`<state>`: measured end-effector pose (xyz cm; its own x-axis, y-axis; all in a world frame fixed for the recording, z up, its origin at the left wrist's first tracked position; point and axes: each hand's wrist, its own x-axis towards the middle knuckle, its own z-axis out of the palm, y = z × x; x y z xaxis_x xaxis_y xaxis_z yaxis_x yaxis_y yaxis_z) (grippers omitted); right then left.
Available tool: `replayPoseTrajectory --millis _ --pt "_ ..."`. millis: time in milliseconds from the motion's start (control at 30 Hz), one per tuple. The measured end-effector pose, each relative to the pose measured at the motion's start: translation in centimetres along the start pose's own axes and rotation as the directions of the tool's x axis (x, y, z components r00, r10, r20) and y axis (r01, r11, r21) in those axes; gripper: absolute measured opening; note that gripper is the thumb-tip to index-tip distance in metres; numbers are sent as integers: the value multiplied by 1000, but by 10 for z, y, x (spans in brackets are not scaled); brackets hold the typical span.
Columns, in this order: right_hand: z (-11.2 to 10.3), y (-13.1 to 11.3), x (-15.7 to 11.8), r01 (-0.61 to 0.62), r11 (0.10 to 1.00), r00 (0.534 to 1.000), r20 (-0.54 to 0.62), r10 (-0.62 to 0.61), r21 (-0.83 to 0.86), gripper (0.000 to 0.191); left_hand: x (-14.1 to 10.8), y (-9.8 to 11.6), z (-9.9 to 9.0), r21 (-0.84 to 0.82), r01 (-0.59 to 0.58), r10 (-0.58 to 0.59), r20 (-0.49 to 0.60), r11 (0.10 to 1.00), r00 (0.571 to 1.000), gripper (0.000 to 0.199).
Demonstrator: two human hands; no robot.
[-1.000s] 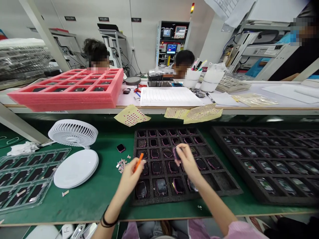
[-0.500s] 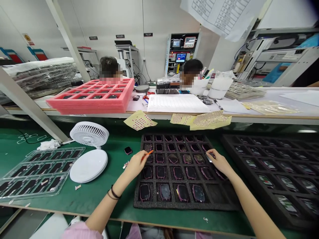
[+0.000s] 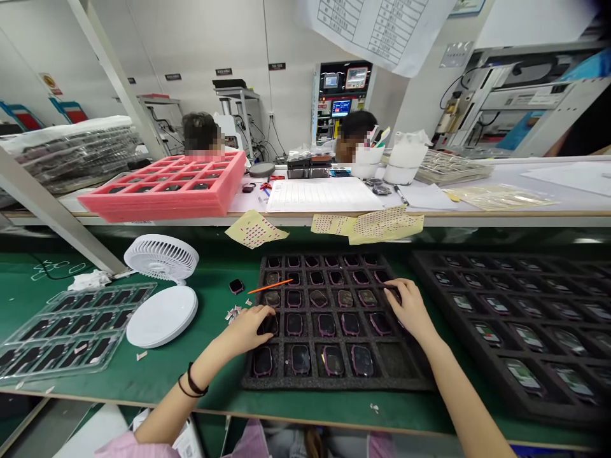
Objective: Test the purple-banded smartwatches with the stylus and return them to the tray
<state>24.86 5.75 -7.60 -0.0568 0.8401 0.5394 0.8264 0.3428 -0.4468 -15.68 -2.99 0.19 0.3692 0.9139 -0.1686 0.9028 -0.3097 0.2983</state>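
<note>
Across the green bench [image 3: 222, 385] in the head view, our left hand [image 3: 249, 327] and right hand [image 3: 409, 304] rest at opposite sides of the dark foam tray [image 3: 344, 383], where watch-like units [image 3: 326, 324] sit in cells; we cannot tell whether either grip is closed on one. We seem to be settling units, and the next move likely calls for light fingertips near the loose orange stick [image 3: 270, 286].

A pale wall [image 3: 238, 32] is stretching across the back, with small dark signs [image 3: 173, 77] running along it in a row. In front of it a tall cabinet [image 3: 334, 94] is standing, its blue screen [image 3: 341, 108] glowing, and a metal stand [image 3: 240, 93] is occupying the space to its left. A pale post [image 3: 119, 76] is leaning at the left; a white-edged shelf [image 3: 477, 221] is running above the green worktop [image 3: 310, 404].
</note>
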Motion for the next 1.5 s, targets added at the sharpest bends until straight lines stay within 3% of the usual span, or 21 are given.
replayPoseTrajectory --millis 100,200,367,467,567,767,933,1100,1267,1500 --pt "-5 -19 -12 31 999 999 -28 -30 44 26 4 0 4 44 6 -6 -1 999 1000 46" --pt "-7 -39 -36 36 994 999 -13 -34 105 25 10 1 1 114 -46 49 -24 992 999 40" --pt "-13 -54 -69 -24 984 999 25 20 177 26 9 3 -11 -48 -134 129 -106 990 986 32" --pt "-18 -53 -72 -82 966 996 -17 89 244 25 16 14 -12 -86 -226 212 -147 970 966 35" --pt "-22 -53 -70 -130 952 989 -30 144 276 24 31 30 -8 -11 -276 275 -52 961 960 38" --pt "-23 -54 -71 -165 939 984 -13 177 300 24 48 44 -6 146 -274 261 102 951 960 50" --pt "-22 -53 -71 -182 928 980 -17 198 324 23 51 44 -10 77 -261 254 87 962 963 43" --pt "-22 -54 -71 -197 920 976 -18 215 339 24 65 66 -18 -21 -279 280 18 960 960 38" --pt "-23 -54 -71 -221 910 971 -4 238 351 24 72 73 -21 6 -258 255 113 966 960 33" --pt "-23 -53 -70 -230 904 970 8 244 359 26 51 64 4 16 27 -27 19 1000 999 35"
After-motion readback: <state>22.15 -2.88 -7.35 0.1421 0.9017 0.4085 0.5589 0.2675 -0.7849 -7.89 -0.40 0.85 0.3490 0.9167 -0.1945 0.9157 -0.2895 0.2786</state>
